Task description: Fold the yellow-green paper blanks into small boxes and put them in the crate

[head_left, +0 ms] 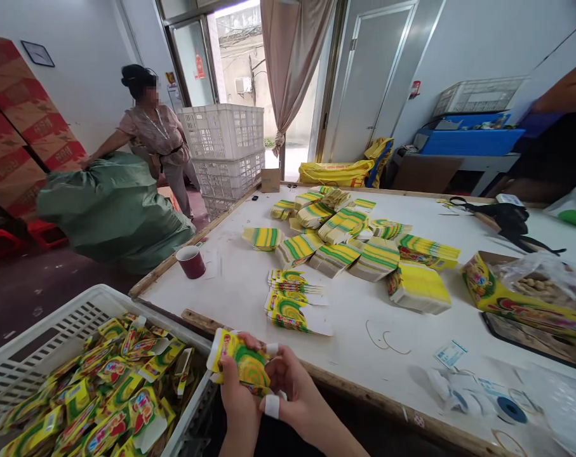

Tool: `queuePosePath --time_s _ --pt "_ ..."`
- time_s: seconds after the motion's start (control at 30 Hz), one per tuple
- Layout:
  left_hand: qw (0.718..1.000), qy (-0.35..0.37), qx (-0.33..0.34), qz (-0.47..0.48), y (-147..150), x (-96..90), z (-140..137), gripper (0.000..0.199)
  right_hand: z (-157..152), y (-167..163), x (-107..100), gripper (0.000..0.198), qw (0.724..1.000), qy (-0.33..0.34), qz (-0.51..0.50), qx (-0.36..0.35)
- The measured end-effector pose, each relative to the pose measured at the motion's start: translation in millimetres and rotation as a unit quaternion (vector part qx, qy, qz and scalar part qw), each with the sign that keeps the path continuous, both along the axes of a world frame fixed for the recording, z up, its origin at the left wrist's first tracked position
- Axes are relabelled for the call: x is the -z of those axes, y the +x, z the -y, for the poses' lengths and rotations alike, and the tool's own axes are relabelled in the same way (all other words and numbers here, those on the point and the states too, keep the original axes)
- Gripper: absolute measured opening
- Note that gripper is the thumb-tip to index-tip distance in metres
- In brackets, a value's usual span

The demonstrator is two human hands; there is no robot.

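Both my hands hold one small yellow-and-green packet (242, 363) just in front of the table's near edge. My left hand (237, 397) grips it from below and the left. My right hand (292, 393), with white tape on two fingers, pinches its right side. To the left, below my hands, a white plastic crate (44, 336) holds several filled packets (111, 400) of the same kind. On the white table (249, 279) lies a small pile of flat packets (290, 298), and farther back are several banded stacks of flat packets (345, 238).
A red cup (190, 261) stands near the table's left edge. An open box with a plastic bag (526, 292) sits at right, tape rolls (507, 409) near the front right. A person handles a big green sack (111, 209) at left, beside stacked white crates (225, 149). Another person's arm (566, 86) is at far right.
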State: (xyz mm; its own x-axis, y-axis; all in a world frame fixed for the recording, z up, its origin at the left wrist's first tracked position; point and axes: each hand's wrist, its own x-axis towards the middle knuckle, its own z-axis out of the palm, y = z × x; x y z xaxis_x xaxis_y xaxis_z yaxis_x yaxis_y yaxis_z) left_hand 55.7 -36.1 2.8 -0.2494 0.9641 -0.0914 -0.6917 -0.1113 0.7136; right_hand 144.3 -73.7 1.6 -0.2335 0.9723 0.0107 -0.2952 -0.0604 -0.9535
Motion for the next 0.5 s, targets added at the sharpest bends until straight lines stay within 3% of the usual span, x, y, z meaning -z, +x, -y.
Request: queuePosePath --time_s 0.1,0.2,0.33,0.43,0.5 --pt "0.999 -0.006 -0.025 -0.038 -1.2 -3.0 -0.6 0.062 1.2 -1.9 3.1 0.045 0.999 0.010 0.041 0.017" --pt "0.996 0.010 0.020 -0.083 -3.0 1.2 -2.3 0.070 -7.4 11.2 4.0 0.030 0.992 0.030 0.091 0.087" --pt "0.982 0.015 0.057 -0.181 -8.0 9.5 -6.4 0.052 -18.6 39.8 1.9 0.010 0.973 0.092 0.152 0.149" --pt "0.969 0.006 0.066 -0.238 -14.0 12.2 -11.4 0.043 -22.9 58.2 1.7 0.011 0.933 0.162 0.260 0.189" --pt "0.966 0.037 0.042 -0.251 -19.4 8.5 -14.2 0.047 -24.2 66.8 2.1 0.013 0.883 0.219 0.338 0.241"
